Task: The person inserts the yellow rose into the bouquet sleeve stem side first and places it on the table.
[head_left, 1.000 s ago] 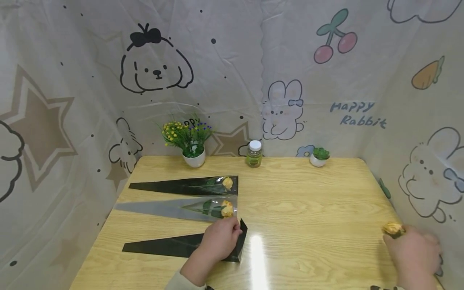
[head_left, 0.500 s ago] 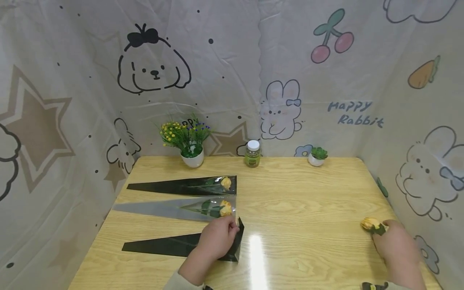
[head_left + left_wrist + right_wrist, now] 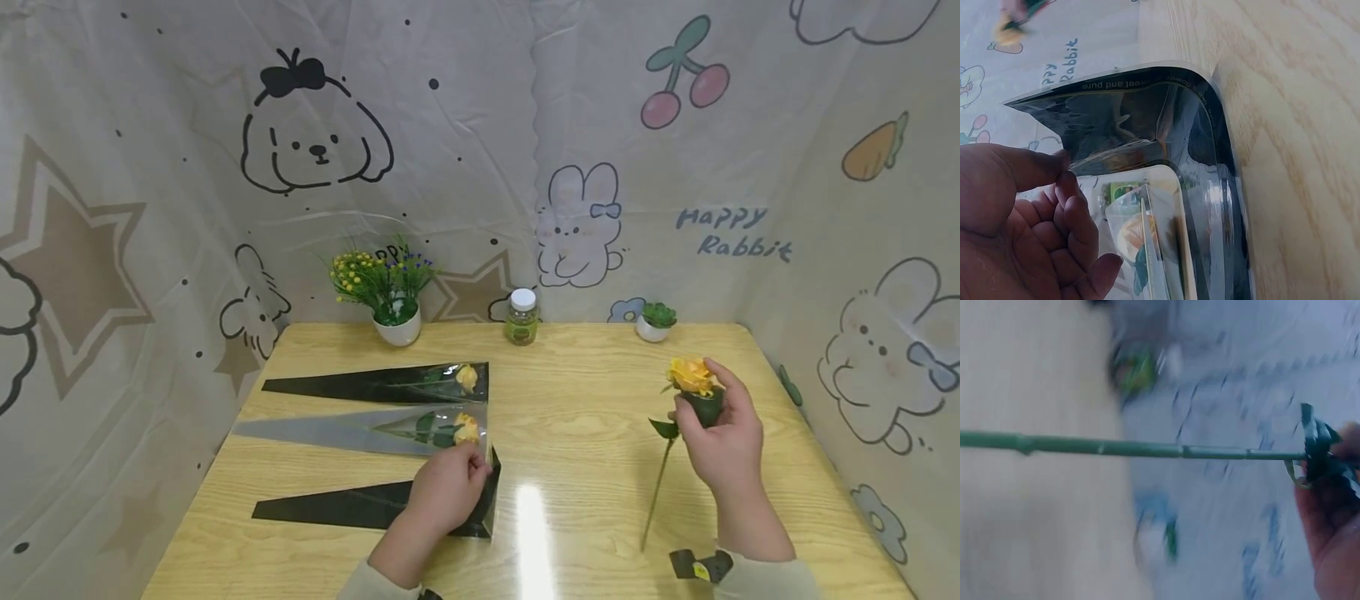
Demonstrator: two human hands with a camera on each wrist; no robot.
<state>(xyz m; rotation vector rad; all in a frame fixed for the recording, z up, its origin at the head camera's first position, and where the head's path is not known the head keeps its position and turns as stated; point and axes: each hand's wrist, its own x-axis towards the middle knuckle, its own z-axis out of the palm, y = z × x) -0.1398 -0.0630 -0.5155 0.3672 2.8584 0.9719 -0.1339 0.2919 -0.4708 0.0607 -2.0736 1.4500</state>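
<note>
My left hand [image 3: 448, 487] pinches the edge of a black flower sleeve [image 3: 337, 507] lying at the table's front left. In the left wrist view, thumb and forefinger of the left hand [image 3: 1029, 206] hold one film of the sleeve [image 3: 1141, 119], and its mouth stands spread apart. On the right side, my right hand [image 3: 727, 433] grips a yellow rose [image 3: 688, 375] just under its bloom, above the table. The rose's stem slants down towards the front. In the right wrist view the green stem [image 3: 1147, 449] runs across, while the bloom is mostly out of sight near the fingers.
Behind the left hand lie a grey sleeve [image 3: 315, 429] and another black sleeve [image 3: 337, 385], each with a yellow rose inside. Along the back edge stand a pot of small flowers [image 3: 397, 321], a white-capped jar [image 3: 522, 318] and a small succulent [image 3: 656, 322]. Printed cloth surrounds the table.
My right hand has moved left from the table's right edge, raising the rose so that its bloom points up and the stem shows. My left hand stays at the sleeve's mouth.
</note>
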